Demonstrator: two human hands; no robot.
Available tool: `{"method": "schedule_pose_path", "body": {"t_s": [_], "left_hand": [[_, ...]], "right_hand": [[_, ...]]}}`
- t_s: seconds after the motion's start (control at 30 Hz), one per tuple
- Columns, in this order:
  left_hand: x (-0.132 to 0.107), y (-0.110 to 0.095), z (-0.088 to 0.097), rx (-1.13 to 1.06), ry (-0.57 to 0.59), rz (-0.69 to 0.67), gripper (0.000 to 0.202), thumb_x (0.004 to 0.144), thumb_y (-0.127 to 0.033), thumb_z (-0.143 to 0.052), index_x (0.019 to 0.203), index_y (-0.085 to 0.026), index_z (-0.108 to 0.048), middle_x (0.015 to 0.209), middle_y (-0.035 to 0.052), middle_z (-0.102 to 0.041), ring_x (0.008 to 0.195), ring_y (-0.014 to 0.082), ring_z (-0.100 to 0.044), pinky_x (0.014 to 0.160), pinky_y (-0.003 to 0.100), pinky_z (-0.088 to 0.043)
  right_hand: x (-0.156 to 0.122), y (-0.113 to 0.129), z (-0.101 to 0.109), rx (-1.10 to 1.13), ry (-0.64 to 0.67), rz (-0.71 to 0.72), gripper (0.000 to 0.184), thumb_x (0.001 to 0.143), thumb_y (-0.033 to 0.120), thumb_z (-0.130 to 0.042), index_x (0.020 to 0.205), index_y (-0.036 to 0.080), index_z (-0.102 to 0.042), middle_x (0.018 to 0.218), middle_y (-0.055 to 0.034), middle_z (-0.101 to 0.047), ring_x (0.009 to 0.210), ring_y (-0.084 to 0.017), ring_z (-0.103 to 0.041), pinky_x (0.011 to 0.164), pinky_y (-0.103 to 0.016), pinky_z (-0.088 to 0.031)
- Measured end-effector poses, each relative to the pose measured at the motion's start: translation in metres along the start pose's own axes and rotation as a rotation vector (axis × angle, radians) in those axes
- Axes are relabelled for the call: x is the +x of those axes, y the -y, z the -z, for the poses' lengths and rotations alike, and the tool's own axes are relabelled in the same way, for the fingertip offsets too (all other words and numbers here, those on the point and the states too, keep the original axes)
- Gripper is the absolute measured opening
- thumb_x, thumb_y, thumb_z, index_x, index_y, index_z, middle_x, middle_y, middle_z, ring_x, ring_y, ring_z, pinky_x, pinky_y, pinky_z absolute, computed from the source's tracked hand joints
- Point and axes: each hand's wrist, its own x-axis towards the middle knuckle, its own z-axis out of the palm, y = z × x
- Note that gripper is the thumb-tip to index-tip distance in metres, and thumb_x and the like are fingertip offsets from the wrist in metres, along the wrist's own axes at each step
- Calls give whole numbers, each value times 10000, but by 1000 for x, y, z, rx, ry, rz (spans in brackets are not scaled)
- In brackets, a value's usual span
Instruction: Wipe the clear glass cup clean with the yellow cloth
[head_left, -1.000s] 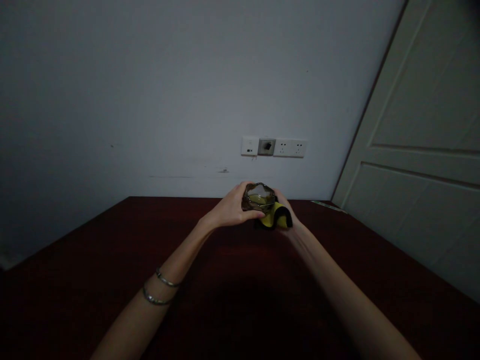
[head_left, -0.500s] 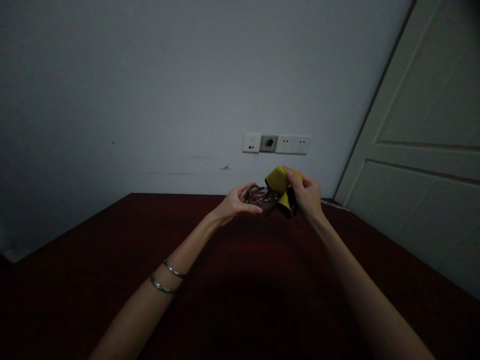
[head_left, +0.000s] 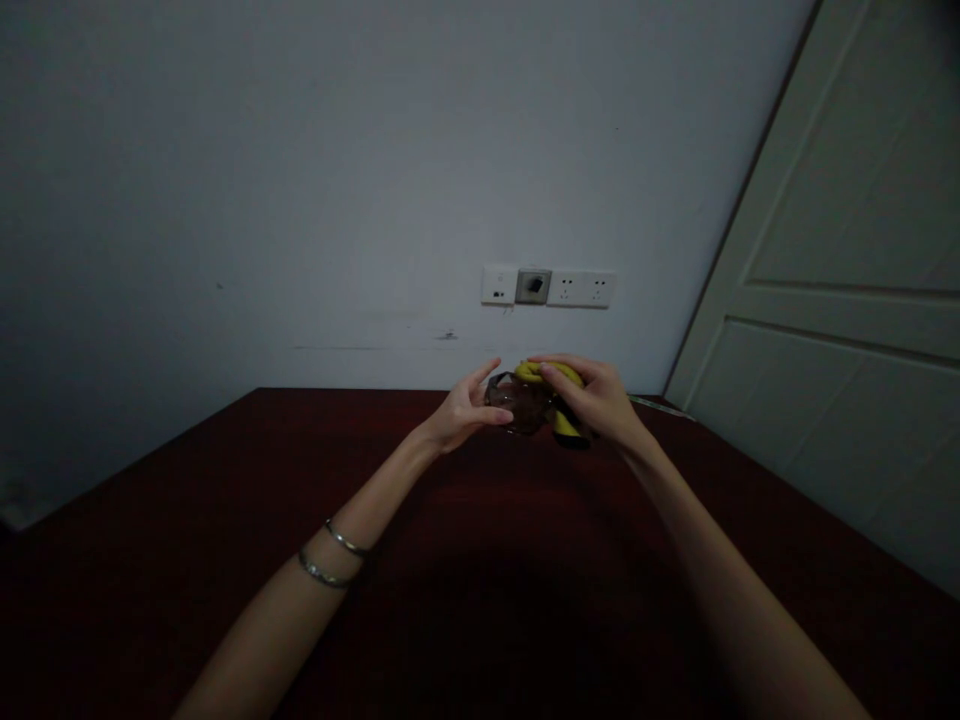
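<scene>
My left hand (head_left: 461, 412) grips the left side of a see-through, brownish, faceted glass dish (head_left: 525, 408), thumb in front and fingers behind. The dish is tilted, with its angular rim partly covered. My right hand (head_left: 600, 398) is closed on a yellow cloth (head_left: 568, 425) with a black underside. A bunched part of this cloth lies against the dish's upper right rim, and a loose fold hangs below my right hand. The fingertips behind the cloth are hidden.
Under my hands is a dark red tabletop (head_left: 360, 470), its far edge against a pale wall (head_left: 337, 180). Several sockets and switches (head_left: 581, 289) sit on the wall just behind the hands. A white panelled door (head_left: 832, 400) stands at the right.
My right hand has moved left and slightly down, bringing the cloth onto the dish's rim. The dish has turned a little in my left hand, whose index finger is now lifted.
</scene>
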Motion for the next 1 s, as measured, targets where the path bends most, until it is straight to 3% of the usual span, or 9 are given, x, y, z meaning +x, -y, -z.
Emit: {"method": "schedule_pose_path", "body": {"t_s": [0.23, 0.43, 0.67, 0.83, 1.0], "left_hand": [[5, 4, -2, 112, -160, -117, 1108, 500, -241, -834, 1429, -99, -246, 1237, 182, -575, 1163, 307, -546, 1041, 511, -377], [10, 6, -1, 230, -281, -210, 1079, 490, -276, -846, 1403, -88, -305, 1300, 188, -518, 1205, 298, -503, 1078, 458, -356], [12, 8, -7, 233, -292, -249, 1081, 466, -263, -856, 1385, -63, -322, 1235, 185, -569, 1145, 288, -548, 1029, 435, -414], [14, 17, -8, 159, -330, -255, 945, 466, -194, -836, 1311, -82, -427, 1195, 163, -603, 1090, 286, -584, 986, 417, -446], [13, 20, -11, 86, -248, -210, 953, 450, -173, -852, 1305, -96, -437, 1222, 171, -585, 1140, 300, -555, 1032, 467, -401]], "right_hand": [[-4, 8, -11, -54, -68, 6, 185, 735, 287, -693, 915, 283, -736, 919, -20, -743, 849, -242, -655, 864, -370, -450], [-12, 18, -23, -187, -24, 69, 192, 810, 281, -625, 979, 278, -716, 950, -46, -732, 812, -236, -654, 826, -354, -447], [-13, 26, -29, -364, -91, 152, 225, 860, 277, -561, 1019, 211, -706, 981, -85, -737, 857, -257, -691, 768, -345, -494], [-15, 37, -38, -423, -43, 220, 241, 877, 230, -525, 1034, 167, -696, 1003, -85, -737, 868, -227, -707, 746, -309, -528], [-9, 33, -27, -418, -135, 150, 243, 877, 284, -536, 989, 161, -713, 949, -83, -748, 830, -215, -711, 729, -308, -538]]}}
